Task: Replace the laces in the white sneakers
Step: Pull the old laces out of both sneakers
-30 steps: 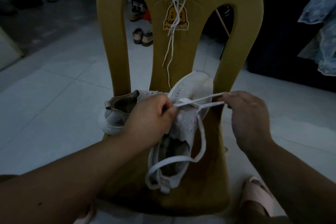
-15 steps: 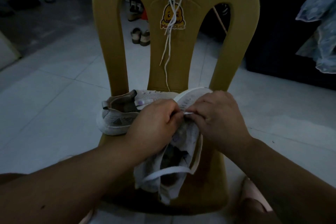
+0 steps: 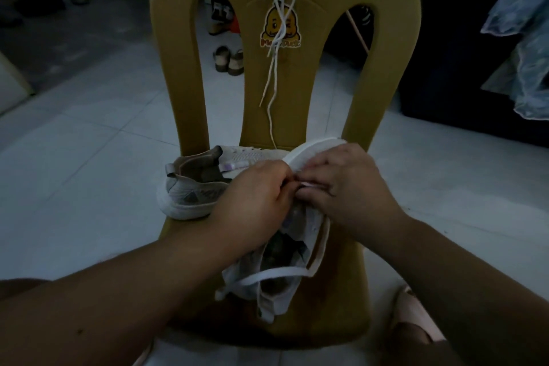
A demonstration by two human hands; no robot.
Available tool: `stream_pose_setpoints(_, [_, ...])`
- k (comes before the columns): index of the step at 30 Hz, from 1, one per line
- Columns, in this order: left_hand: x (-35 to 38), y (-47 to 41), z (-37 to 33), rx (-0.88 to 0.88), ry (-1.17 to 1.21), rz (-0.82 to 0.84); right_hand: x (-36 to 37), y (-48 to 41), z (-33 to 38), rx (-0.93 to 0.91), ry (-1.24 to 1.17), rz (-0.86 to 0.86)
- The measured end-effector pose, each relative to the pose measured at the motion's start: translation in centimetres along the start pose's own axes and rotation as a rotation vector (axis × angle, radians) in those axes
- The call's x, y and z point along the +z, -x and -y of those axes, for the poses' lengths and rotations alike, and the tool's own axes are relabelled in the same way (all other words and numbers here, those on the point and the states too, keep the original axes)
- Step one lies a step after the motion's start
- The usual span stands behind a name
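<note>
The right hand (image 3: 347,190), a second ago pulling the lace (image 3: 273,275) taut sideways, now meets the left hand (image 3: 258,196). Right fingertips pinch the lace, and left fingers grip the sneaker (image 3: 312,223) beneath them. Probably the next eyelet follows.

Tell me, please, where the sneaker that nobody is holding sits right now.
In the head view, the unheld sneaker rests at the left rear of the yellow chair seat, just behind the left hand, heel pointing left.
</note>
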State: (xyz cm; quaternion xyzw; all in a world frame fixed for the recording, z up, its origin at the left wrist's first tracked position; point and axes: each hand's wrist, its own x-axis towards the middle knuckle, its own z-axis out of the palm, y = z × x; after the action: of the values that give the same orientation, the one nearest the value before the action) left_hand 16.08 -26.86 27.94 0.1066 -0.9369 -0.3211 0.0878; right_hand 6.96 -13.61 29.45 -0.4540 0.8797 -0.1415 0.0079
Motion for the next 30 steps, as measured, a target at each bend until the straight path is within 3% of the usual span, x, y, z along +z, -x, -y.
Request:
stream_pose_setpoints(3, [0.1, 0.0, -0.1, 0.0, -0.007, -0.013, 0.0, -0.3, -0.3, -0.02, 0.039, -0.004])
stream_pose_setpoints(9, [-0.3, -0.3, -0.7, 0.021, 0.005, 0.011, 0.3, 0.7, -0.4, 0.015, -0.216, -0.221])
stream_pose_setpoints(14, [-0.3, -0.7, 0.3, -0.065, 0.035, 0.033, -2.5, 1.3, -1.2, 0.403, -0.453, -0.546])
stream_pose_setpoints(16, [-0.3, -0.8, 0.7, -0.076, 0.035, 0.013, -3.3, 1.5, -1.8, 0.44, -0.497, -0.636])
stream_pose_setpoints(18, [-0.4, -0.7, 0.8, -0.077, 0.033, -0.007, -3.3, 1.5, -1.3, 0.377, -0.481, -0.5])
stream_pose_setpoints(20, [-0.4, -0.6, 0.6, -0.058, 0.043, -0.012, -2.5, 1.4, -0.3, 0.26, -0.408, -0.23])
stream_pose_setpoints(23, [-0.1, -0.5, 0.0, -0.018, 0.06, -0.01, -0.7, 0.4, 0.1, 0.077, -0.057, 0.01])
stream_pose_setpoints(27, [-0.1, -0.6, -0.4, -0.009, 0.051, -0.043, 0.1, -0.6, -0.6, 0.01, 0.081, 0.02])
stream_pose_setpoints(30, [-0.2, -0.7, -0.3, 0.0, 0.052, -0.037, 0.1, -0.2, -0.1, 0.024, -0.087, -0.133])
